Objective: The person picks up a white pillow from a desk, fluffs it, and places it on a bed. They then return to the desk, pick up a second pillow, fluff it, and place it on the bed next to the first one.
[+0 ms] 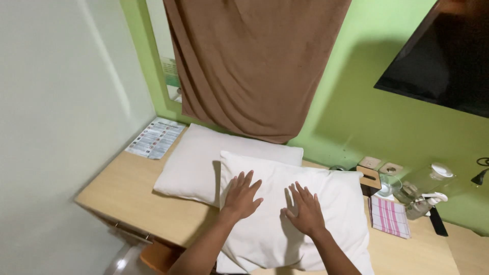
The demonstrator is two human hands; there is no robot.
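A white pillow (336, 214) lies on a light wooden desk (127, 183), overlapping a second white pillow (198, 163) behind and to its left. My left hand (242, 195) rests flat on the near pillow's upper left part, fingers spread. My right hand (305, 209) lies flat on the same pillow just to the right, fingers also apart. Neither hand grips anything.
A brown curtain (254, 61) hangs over the desk's back. A printed card (155, 137) lies at the back left corner. At the right stand a striped cloth (389, 216), a glass (389, 183), a clear kettle (425, 188) and wall sockets (379, 164). A dark screen (448, 56) hangs upper right.
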